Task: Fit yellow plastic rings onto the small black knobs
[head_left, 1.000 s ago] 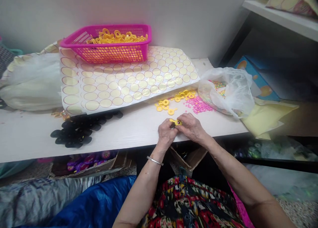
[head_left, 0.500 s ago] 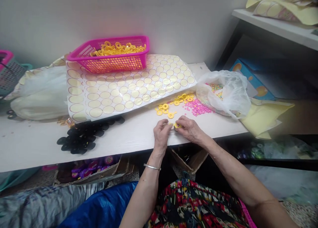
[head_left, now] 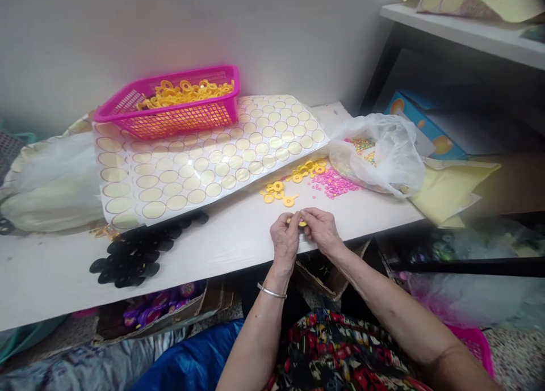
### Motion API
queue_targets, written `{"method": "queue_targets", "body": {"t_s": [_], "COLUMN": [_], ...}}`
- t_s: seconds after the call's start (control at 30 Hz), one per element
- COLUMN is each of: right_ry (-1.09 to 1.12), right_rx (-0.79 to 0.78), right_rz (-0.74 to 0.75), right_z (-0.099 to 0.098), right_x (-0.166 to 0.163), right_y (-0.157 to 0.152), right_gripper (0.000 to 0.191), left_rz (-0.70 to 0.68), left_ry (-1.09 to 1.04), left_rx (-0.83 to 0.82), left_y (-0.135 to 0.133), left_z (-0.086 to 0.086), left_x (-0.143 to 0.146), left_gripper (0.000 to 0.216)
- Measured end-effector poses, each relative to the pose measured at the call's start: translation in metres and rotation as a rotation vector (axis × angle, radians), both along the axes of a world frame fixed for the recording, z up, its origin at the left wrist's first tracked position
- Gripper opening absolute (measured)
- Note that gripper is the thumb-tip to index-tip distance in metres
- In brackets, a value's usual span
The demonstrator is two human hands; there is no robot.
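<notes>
My left hand (head_left: 284, 239) and my right hand (head_left: 321, 230) meet at the table's front edge, fingers pinched together on one small yellow ring piece (head_left: 301, 222). Just beyond them lie several loose yellow ring pieces (head_left: 281, 190) and a scatter of pink beads (head_left: 334, 184). A sheet of round clear stickers (head_left: 204, 158) covers the middle of the white table (head_left: 230, 238). A pink basket (head_left: 170, 104) full of yellow rings sits on the sheet's far end. A pile of black discs (head_left: 136, 252) lies to the left of my hands.
A clear plastic bag (head_left: 383, 152) with coloured beads lies at the right end of the table. A white bag (head_left: 51, 181) lies at the left. Yellow paper (head_left: 451, 189) and a blue box (head_left: 426, 130) sit right of the table under a shelf (head_left: 464, 33). Cardboard boxes (head_left: 323, 272) stand below.
The view has shifted a little; both hands stay together on the yellow piece, now slightly nearer the table's edge.
</notes>
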State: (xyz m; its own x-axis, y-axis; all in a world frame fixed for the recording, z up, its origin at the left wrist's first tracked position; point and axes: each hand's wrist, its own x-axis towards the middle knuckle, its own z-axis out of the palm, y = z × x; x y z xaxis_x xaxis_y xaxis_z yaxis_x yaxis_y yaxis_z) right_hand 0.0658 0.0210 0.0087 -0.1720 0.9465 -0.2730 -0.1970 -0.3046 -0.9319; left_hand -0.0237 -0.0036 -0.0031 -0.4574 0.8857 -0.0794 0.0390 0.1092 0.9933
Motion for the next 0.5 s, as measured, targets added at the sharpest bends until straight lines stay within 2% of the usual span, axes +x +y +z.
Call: {"method": "queue_targets", "body": {"t_s": [0.27, 0.5], "right_ry": [-0.028, -0.052], "right_rx": [-0.116, -0.175], "right_rz": [0.047, 0.024], "right_z": [0.0, 0.003], "right_x": [0.002, 0.001], "right_y": [0.007, 0.014], "right_gripper": [0.025, 0.017], "left_rz": [0.091, 0.01], "left_ry": [-0.15, -0.282], "left_rx": [-0.103, -0.133], "left_y": [0.004, 0.006], "left_z": [0.004, 0.013], "left_x": [0.008, 0.003], "left_gripper": [0.026, 0.024]}}
